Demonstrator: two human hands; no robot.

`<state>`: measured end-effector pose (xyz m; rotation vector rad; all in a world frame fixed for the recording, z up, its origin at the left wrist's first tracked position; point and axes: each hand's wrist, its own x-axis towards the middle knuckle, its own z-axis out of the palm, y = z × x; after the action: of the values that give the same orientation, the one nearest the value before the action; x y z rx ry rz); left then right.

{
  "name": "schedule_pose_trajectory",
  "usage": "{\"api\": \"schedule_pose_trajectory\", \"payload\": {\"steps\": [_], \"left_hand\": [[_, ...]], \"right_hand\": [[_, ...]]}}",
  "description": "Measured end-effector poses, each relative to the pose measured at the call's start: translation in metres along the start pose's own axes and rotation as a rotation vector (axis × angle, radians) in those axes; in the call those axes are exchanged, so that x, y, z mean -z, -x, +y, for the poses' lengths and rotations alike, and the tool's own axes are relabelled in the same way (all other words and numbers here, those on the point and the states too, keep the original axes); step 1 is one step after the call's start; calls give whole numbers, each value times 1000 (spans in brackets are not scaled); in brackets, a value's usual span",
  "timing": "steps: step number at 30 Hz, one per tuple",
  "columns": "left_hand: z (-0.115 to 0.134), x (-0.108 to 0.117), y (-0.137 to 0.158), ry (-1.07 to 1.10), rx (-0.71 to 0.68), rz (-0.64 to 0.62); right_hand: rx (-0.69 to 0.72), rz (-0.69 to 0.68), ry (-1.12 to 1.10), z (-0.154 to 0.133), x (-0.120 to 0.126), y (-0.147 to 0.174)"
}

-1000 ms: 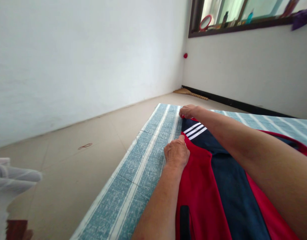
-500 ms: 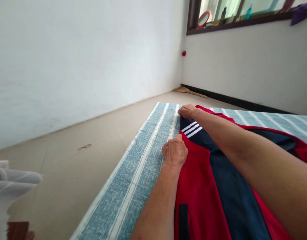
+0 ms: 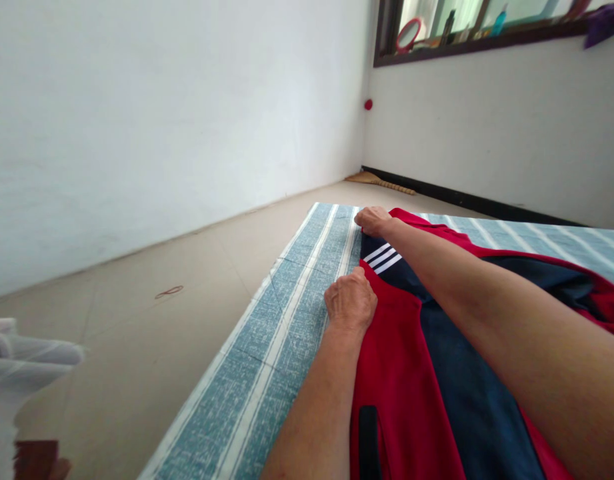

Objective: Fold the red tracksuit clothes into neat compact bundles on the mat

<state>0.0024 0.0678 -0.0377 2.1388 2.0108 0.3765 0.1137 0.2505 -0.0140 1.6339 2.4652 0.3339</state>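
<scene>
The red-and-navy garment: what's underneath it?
A teal-and-white striped cloth shows along the left and far edges of the red-and-navy garment. Anything beneath the garment's middle is covered and cannot be seen.

Striped cloth [image 3: 281, 327] is offering a passing lane left of my left hand [image 3: 351, 300]; my right forearm [image 3: 487, 303] is blocking low passage over the red-and-navy garment [image 3: 394, 347] from the right.

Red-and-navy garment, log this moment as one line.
left hand: holds garment edge | right hand: holds garment edge farther away | garment: lying on striped cloth
</scene>
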Motion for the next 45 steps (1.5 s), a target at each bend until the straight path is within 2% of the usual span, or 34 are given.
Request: {"api": "schedule_pose_trajectory", "payload": {"steps": [10,15,19,25,31,38,42,45], "left_hand": [[0,-3,0,-16,33,63],[0,-2,0,-26,39,44],[1,-1,0,-25,48,23],[0,1,1,-58,34,34],[-1,-2,0,-98,17,76],[-4,-4,-4,-130,15,103],[-4,-3,-3,-129,12,107],[-5,-4,-1,-124,5,118]], "right_hand": [[-61,33,-60,-1,-9,3],[-93,118,-96,-4,3,11],[-99,175,-143,-9,9,30],[-20,136,-212,-24,-16,58],[-18,150,-259,-31,-28,57],[-44,132,-311,-27,-12,58],[-34,179,-344,-27,4,84],[7,208,-370,-30,8,114]]}}
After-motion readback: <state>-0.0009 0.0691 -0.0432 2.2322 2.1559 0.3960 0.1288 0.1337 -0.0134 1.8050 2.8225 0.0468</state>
